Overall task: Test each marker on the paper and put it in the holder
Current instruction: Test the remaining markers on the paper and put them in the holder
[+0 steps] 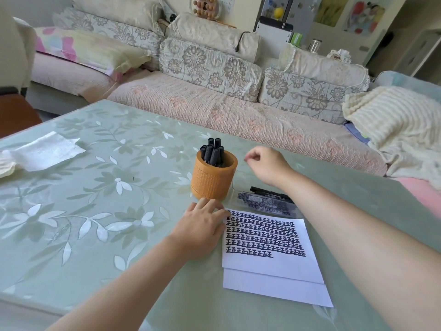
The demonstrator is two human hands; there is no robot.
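Hidden: the right end of the marker pack [265,201], laid just beyond the paper, is covered by the right forearm, and its print cannot be read.
Hard to make out: the palm side of the right hand [266,164] is turned away from the camera.
Holder: an orange holder [213,181] is stood upright on the worktop [107,211], just beyond the paper's top-left corner.
Contents: about seven black markers [213,151] are kept in it, caps up, with their barrels hidden by its wall.
Paper: the paper [286,263], filled with rows of black marks, is laid over a second sheet [274,289].
Left hand: the left hand [202,226] is laid flat, fingers straight, with the tips touching the paper's top-left corner, near the holder's base.
Right hand: it is raised just right of the holder, with the fingers curled closed and nothing seen in them.
Elsewhere: a white tissue [45,151] is spread at the far left.
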